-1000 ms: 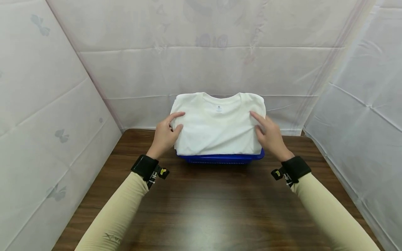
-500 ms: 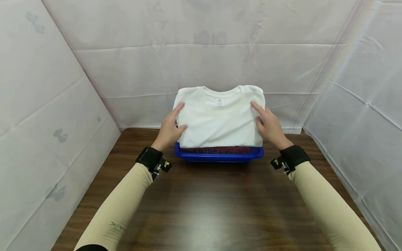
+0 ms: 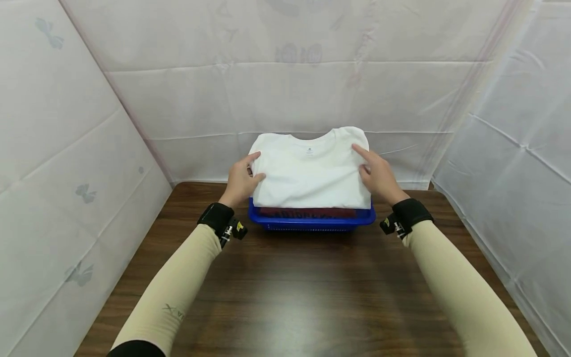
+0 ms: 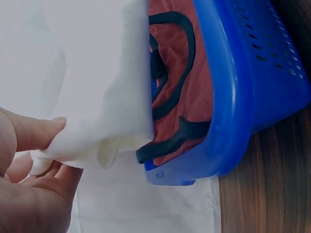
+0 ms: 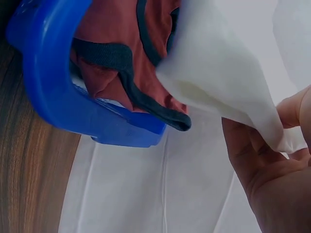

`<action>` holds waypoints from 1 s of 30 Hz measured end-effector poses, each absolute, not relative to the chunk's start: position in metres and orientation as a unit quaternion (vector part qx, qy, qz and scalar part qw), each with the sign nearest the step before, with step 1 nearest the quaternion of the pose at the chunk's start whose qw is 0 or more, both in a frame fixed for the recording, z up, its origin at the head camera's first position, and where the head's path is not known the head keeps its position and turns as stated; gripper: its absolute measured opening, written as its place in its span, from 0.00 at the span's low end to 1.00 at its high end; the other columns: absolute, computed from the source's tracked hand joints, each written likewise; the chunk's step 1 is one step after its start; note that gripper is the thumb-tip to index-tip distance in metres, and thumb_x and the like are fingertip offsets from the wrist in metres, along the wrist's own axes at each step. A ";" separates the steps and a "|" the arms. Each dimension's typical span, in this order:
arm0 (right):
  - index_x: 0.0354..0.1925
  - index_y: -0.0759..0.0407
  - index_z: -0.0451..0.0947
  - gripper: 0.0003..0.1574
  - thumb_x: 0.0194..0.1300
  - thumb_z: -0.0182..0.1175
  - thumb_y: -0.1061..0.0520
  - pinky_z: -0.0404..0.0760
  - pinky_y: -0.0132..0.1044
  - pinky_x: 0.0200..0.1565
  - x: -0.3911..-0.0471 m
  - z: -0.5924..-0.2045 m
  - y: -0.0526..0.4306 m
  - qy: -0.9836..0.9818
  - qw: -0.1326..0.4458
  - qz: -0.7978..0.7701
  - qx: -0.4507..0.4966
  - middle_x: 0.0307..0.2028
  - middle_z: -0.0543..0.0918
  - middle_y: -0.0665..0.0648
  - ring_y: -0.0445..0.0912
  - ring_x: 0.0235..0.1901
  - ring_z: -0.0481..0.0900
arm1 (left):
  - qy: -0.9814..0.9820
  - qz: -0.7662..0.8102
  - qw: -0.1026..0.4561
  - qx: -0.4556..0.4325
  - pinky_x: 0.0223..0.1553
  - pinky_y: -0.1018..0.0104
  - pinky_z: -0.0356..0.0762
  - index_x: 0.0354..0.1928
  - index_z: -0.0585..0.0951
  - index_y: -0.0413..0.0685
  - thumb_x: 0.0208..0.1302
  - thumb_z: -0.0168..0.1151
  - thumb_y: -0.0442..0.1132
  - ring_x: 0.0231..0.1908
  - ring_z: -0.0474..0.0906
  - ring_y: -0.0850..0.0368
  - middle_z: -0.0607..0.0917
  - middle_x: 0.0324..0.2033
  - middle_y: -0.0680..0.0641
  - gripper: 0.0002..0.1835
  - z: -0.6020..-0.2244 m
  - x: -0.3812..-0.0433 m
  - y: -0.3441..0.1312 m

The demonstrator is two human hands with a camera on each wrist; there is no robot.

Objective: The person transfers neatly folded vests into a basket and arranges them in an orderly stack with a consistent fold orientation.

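Note:
A folded white T-shirt (image 3: pixel 312 173) with a round neck and a small printed label is held up over a blue plastic basket (image 3: pixel 312 225). My left hand (image 3: pixel 241 181) pinches its left side, thumb on the front and fingers behind, as the left wrist view shows. At the opposite side my right hand (image 3: pixel 379 176) grips the cloth the same way. Inside the basket lies a dark red cloth item (image 5: pixel 119 29) with dark straps or bands; lettering on it shows in the head view. The shirt hides most of it from above.
The basket stands on a dark brown wooden table (image 3: pixel 294 292) near its far edge. White sheets hang behind it as a back wall (image 3: pixel 303 94) and along both sides. A black band with a small camera is on each wrist.
The white T-shirt has risen off the basket, showing the red cloth beneath. Since half a second ago its top edge has dipped a little and both hands have shifted slightly.

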State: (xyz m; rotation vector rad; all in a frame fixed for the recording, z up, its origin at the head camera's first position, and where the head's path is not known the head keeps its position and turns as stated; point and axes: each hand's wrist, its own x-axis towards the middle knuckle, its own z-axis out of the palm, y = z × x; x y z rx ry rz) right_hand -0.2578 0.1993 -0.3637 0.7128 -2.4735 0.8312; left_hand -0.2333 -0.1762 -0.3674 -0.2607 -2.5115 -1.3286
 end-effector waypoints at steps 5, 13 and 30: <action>0.77 0.60 0.62 0.38 0.71 0.49 0.71 0.64 0.43 0.30 -0.263 -0.363 0.200 -0.912 0.163 0.296 0.232 0.69 0.72 0.71 0.48 0.19 0.58 | -0.865 -0.486 0.111 -0.059 0.50 0.52 0.83 0.73 0.72 0.43 0.64 0.69 0.26 0.54 0.82 0.43 0.74 0.68 0.35 0.35 -0.367 -0.236 -0.175; 0.77 0.63 0.61 0.38 0.70 0.51 0.70 0.68 0.42 0.32 -0.273 -0.377 0.205 -0.928 0.114 0.290 0.204 0.67 0.72 0.73 0.49 0.20 0.64 | -0.866 -0.495 0.069 -0.033 0.61 0.52 0.77 0.72 0.73 0.40 0.62 0.71 0.25 0.67 0.72 0.44 0.71 0.71 0.35 0.35 -0.378 -0.240 -0.168; 0.80 0.66 0.52 0.41 0.73 0.49 0.68 0.69 0.57 0.61 -0.274 -0.395 0.197 -0.945 0.033 0.273 0.175 0.74 0.61 0.74 0.66 0.59 0.71 | -0.919 -0.381 0.087 -0.049 0.68 0.49 0.69 0.68 0.76 0.36 0.61 0.73 0.29 0.68 0.70 0.40 0.78 0.65 0.34 0.32 -0.398 -0.235 -0.166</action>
